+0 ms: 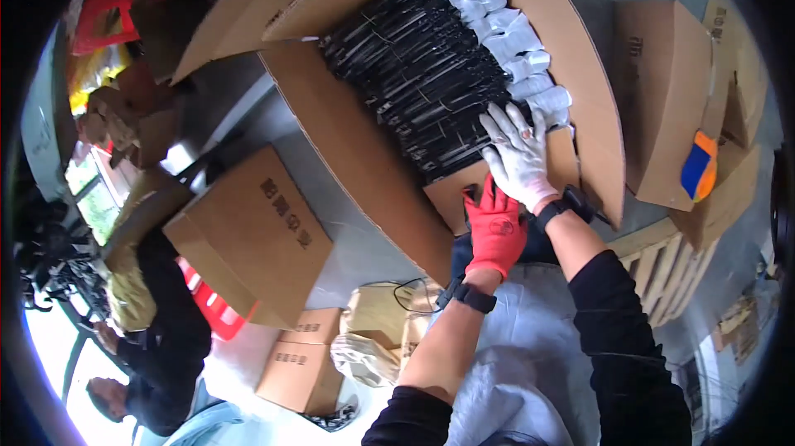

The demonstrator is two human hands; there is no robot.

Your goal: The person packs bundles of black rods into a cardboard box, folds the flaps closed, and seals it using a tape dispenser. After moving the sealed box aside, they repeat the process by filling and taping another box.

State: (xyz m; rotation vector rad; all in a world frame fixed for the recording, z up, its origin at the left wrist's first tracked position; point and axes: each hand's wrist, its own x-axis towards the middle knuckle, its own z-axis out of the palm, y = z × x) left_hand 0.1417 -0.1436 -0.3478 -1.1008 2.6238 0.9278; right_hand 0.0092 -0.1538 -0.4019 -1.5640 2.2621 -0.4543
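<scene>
A large open cardboard box [364, 156] holds rows of black flat packs [422, 73] with a column of white packs [513, 48] along their right side. My right hand [517, 156], in a white glove, lies flat with fingers spread on the near end of the packs and the box's front flap. My left hand [495, 231], in a red glove, presses against the outside of the box's near wall just below the right hand, fingers together. Neither hand grips anything that I can see.
A closed cardboard box [252, 235] stands to the left, smaller boxes [302, 363] below it. More boxes [662, 98] stand at the right with an orange and blue object [698, 166]. A person in black [157, 338] bends at the lower left. A wooden pallet [662, 272] lies at the right.
</scene>
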